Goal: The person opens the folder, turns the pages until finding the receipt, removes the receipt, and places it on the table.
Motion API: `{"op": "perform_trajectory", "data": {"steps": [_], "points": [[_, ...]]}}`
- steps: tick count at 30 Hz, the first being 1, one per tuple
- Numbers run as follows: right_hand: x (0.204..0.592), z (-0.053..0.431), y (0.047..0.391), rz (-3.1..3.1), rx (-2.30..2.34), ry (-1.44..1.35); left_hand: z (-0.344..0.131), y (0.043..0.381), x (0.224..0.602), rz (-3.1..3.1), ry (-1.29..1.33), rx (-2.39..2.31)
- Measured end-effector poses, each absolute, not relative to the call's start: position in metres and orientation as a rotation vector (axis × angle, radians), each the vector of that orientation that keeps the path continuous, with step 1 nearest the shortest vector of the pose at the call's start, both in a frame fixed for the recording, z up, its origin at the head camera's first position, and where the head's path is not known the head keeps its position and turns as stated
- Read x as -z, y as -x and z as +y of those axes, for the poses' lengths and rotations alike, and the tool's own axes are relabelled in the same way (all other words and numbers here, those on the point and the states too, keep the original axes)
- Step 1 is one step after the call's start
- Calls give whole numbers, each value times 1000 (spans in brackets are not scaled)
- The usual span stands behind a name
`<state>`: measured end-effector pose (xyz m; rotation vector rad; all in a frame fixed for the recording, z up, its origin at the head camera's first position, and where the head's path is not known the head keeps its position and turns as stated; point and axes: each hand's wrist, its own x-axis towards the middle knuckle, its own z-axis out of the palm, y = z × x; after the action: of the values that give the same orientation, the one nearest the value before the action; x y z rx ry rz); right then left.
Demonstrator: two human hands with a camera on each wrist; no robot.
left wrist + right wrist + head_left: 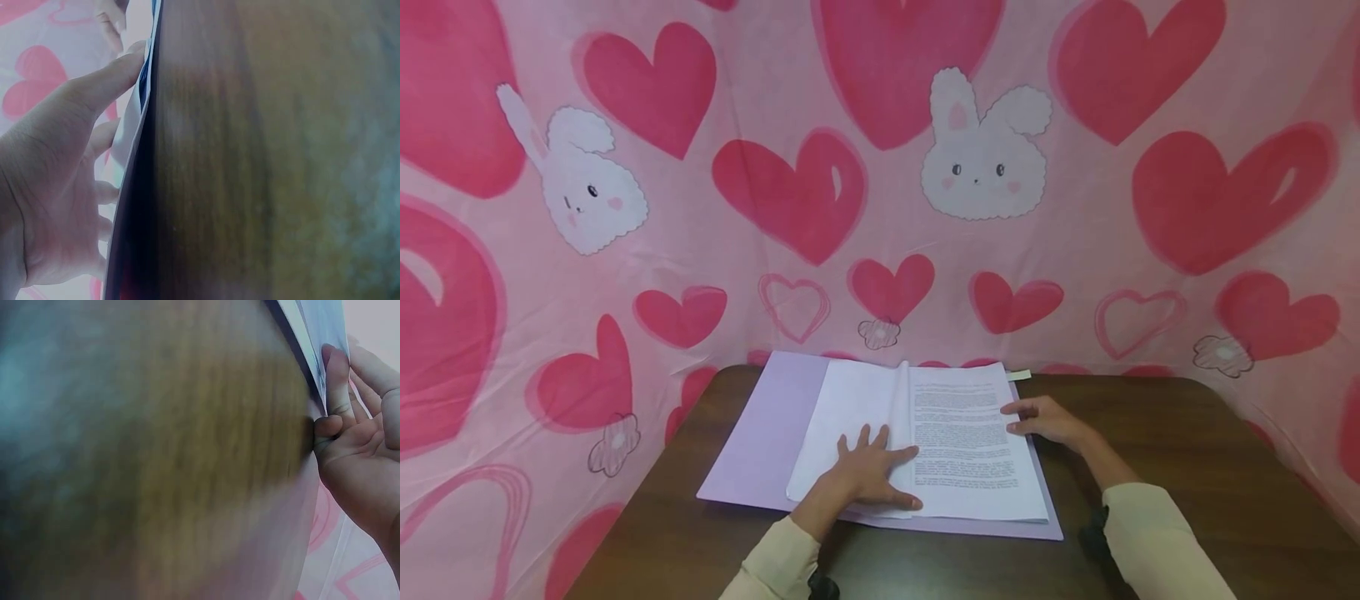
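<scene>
1. The lilac folder (756, 437) lies open near the far side of the desk (1157, 429), with papers inside. Its far edge sits close to the pink cloth (887, 225), so a push away from the person might run it into the cloth or over the brink.

2. The left hand (868, 471) is spread, palm down, over the blank white page (842, 396), its thumb and forefinger reaching across the fold to the printed page (966, 433). Leaning hard there could crease the paper along the raised fold (901, 400) or drag it sideways.

3. The right hand (1051, 419) is at the printed page's outer edge, fingers bent; whether they pinch one sheet, several or none, I cannot tell. If several sheets cling together, more than one may lift at once.

4. A sharp pull from that edge could tear paper near the fold, since the left hand's reach there may hold it down.

5. The pale tab (1019, 375) juts past the page near the right hand; a passing finger could bend or loosen it.
</scene>
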<state>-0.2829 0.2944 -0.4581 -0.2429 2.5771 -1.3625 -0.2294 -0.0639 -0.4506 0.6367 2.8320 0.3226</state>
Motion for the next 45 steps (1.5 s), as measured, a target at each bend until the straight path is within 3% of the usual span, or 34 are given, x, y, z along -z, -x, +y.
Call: {"op": "perform_trajectory", "data": {"steps": [18,29,45], "points": [[456,294,268,2532,1384,260,-64,232,454,2845,-639,-310],[450,291,266,2394,1571,127,-64,229,451,2830,-641,-330],[412,283,265,2256,1725,324,-67,231,451,2817,-676,-324]]}}
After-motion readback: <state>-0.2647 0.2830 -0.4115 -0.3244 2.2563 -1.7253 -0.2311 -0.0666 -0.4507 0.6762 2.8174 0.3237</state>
